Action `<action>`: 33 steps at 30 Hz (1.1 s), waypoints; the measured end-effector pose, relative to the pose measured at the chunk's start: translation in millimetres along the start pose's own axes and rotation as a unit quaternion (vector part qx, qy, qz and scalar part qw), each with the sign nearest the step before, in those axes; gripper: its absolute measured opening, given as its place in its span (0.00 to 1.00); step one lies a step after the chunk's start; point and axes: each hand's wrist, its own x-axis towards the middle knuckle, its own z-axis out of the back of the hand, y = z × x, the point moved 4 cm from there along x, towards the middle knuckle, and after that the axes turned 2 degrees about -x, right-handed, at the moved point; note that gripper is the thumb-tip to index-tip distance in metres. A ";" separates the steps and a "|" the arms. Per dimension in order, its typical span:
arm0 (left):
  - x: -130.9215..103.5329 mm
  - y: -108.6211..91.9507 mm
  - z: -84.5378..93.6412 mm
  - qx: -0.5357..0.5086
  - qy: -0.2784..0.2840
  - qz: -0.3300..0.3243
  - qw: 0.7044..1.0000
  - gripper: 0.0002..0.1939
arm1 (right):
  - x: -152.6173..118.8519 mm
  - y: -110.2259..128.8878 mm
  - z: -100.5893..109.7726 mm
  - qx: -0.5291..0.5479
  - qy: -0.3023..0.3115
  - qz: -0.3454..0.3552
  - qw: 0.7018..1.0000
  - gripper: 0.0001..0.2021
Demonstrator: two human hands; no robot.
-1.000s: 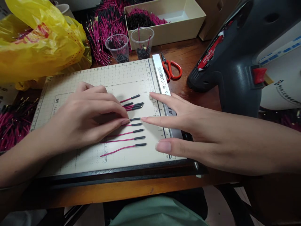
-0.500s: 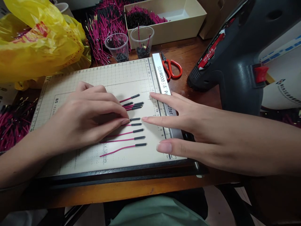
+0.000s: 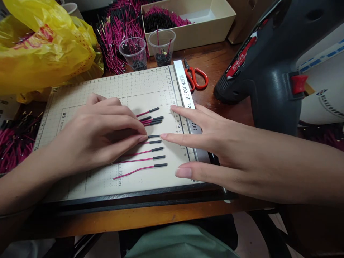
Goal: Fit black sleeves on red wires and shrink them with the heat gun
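On the cream board of a paper cutter (image 3: 145, 182), my left hand (image 3: 104, 130) pinches a pink wire with a black sleeve (image 3: 154, 136) on its end. The rest of that wire is hidden under the hand. My right hand (image 3: 215, 143) is open with fingers spread, its index fingertip at the tip of the same sleeve. Below lie several more pink wires with black sleeves, among them the nearest wire (image 3: 134, 173), spaced in a row. Above the pinched one, a small bunch of sleeved wires (image 3: 153, 121) and a single wire (image 3: 147, 111) stick out past my left fingers.
Behind the board stand two clear plastic cups (image 3: 133, 53) of small black pieces and a cardboard box (image 3: 193, 36) with wires. Red-handled scissors (image 3: 199, 79) lie by the silver rail. A black heat gun (image 3: 274, 68) stands right; a yellow bag (image 3: 48, 50) and wire piles (image 3: 16, 139) are left.
My right index fingertip has moved slightly left, up against the end of the sleeve, and the right thumb has shifted left too. My left hand stays in place.
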 end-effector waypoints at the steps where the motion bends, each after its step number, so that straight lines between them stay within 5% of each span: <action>1: -0.1 0.1 0.0 0.002 0.000 0.001 1.000 0.07 | 0.1 0.5 -0.2 -0.004 -0.002 0.003 1.000 0.28; 33: 0.5 0.9 0.1 0.007 0.000 0.005 1.000 0.07 | 0.5 1.6 -3.8 -0.040 -0.013 -0.024 0.999 0.31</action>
